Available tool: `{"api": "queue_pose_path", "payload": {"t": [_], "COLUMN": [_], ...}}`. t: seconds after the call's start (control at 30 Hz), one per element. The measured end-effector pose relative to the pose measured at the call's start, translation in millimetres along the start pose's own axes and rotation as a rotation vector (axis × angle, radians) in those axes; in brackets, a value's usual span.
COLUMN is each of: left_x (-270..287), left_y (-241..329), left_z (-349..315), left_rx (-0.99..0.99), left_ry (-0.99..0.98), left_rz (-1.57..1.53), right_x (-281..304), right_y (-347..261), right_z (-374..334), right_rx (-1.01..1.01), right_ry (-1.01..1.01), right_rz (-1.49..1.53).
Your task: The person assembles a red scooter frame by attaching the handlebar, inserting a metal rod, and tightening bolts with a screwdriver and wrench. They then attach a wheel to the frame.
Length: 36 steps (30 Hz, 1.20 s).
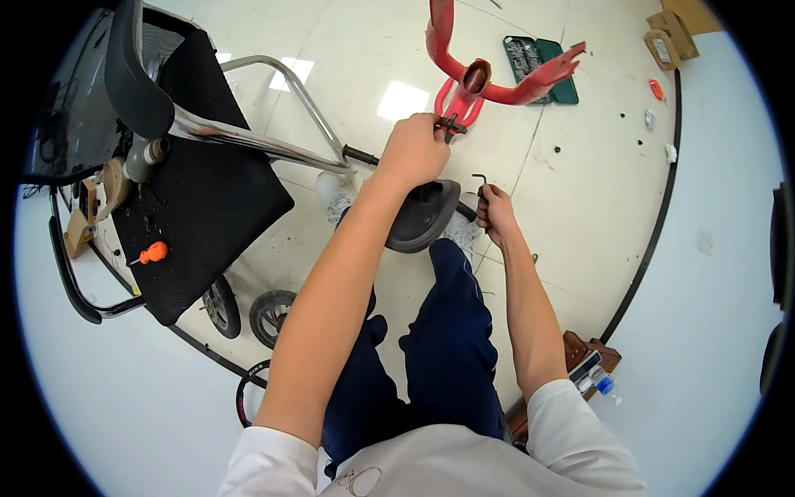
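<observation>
Beyond the saddle [414,232], a black fitting [452,126] on the red frame [509,94] was pinched by the left hand [416,149] and, right of the saddle, a hex key [484,176] was gripped by the right hand [495,211], bolt adjustment seemingly underway, key alignment probably needed.

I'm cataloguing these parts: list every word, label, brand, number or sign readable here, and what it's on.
Black tyre: pale and red lettering; I won't copy out the wording.
Cardboard box: a pale label, its print too small to read.
Shirt: an outlined marking on the front, with no wording I can make out.
</observation>
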State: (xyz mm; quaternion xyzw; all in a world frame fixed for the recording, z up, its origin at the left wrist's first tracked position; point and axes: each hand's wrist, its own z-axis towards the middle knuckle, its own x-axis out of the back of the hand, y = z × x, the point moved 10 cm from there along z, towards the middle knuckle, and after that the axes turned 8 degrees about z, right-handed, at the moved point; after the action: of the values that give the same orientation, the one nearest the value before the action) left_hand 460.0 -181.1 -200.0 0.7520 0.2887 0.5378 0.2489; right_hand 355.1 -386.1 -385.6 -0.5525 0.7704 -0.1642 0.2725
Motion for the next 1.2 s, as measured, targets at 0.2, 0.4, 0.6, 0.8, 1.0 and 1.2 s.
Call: {"api": "queue_pose_path", "payload": {"t": [0.2, 0.4, 0.6, 0.8, 1.0, 1.2], "left_x": [5, 0, 5, 7, 11, 12], "left_y": [-16, -7, -8, -8, -23, -31], "left_z": [-5, -2, -7, -9, -21, -27], "left_rx": [0.061, 0.048, 0.076, 0.124, 0.157, 0.174], "left_ry": [-0.052, -0.101, -0.058, -0.041, 0.02, 0.047], "left_rz": [-0.138, -0.121, -0.13, -0.158, -0.235, -0.311], "right_x": [-92, -119, -122, -130, -104, -97], "right_y": [-79, -132, -139, -149, -118, -109], "right_z": [-49, -68, -70, -76, -77, -84], "right_rx": [0.221, 0.545, 0.687, 0.756, 0.421, 0.391], "right_ry": [-0.108, 0.2, 0.224, 0.201, 0.05, 0.029], "right_rz": [0.11, -0.221, -0.273, -0.434, -0.221, -0.086]}}
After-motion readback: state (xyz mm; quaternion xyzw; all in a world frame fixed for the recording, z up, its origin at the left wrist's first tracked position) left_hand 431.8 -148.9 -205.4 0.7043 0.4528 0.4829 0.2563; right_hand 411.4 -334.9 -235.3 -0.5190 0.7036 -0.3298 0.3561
